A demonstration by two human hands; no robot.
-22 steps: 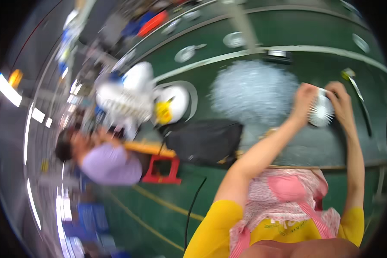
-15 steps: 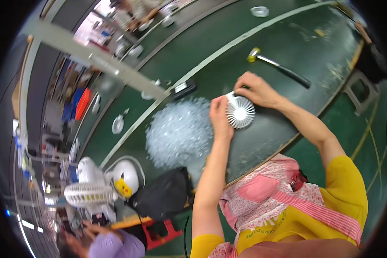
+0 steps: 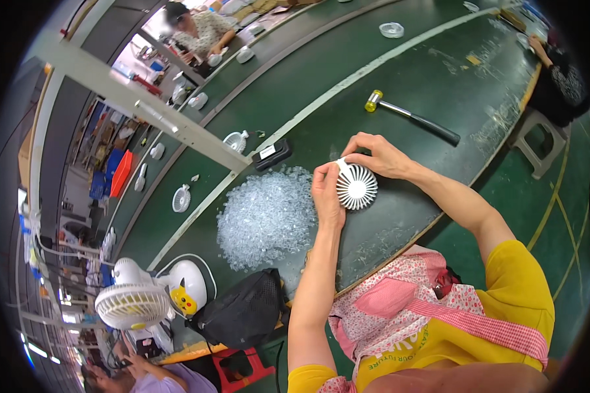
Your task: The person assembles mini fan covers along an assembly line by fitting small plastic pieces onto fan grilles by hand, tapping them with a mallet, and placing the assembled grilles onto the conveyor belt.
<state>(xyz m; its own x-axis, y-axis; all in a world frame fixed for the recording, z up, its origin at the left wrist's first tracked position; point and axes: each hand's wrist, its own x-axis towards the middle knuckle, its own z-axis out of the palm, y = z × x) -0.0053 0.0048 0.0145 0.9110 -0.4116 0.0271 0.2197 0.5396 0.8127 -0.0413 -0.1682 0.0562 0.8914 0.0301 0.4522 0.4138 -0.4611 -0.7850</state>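
Note:
A small white handheld fan (image 3: 357, 191), with a round slatted grille and a short neck, is held just over the dark green worktable. My left hand (image 3: 328, 196) grips it from the left, with thumb and fingertips at the neck. From the upper right, my right hand (image 3: 383, 157) pinches the same neck with bent fingers. The fingertips hide part of the neck, so I cannot make out any small piece between them. Beside my left hand spreads a big heap of small clear plastic pieces (image 3: 265, 216).
Beyond my right hand lies a yellow-headed hammer (image 3: 413, 118). A black case (image 3: 273, 154) sits behind the heap, near a metal post (image 3: 196, 134). At left are a white desk fan (image 3: 134, 302) and black bag (image 3: 242, 311). White fan parts (image 3: 181, 198) dot the belt. Co-workers (image 3: 200, 33) sit around.
The whole view has shifted a little, so the table's things appear lower and further left. Both hands keep their hold on the white fan, with little visible change in their grip.

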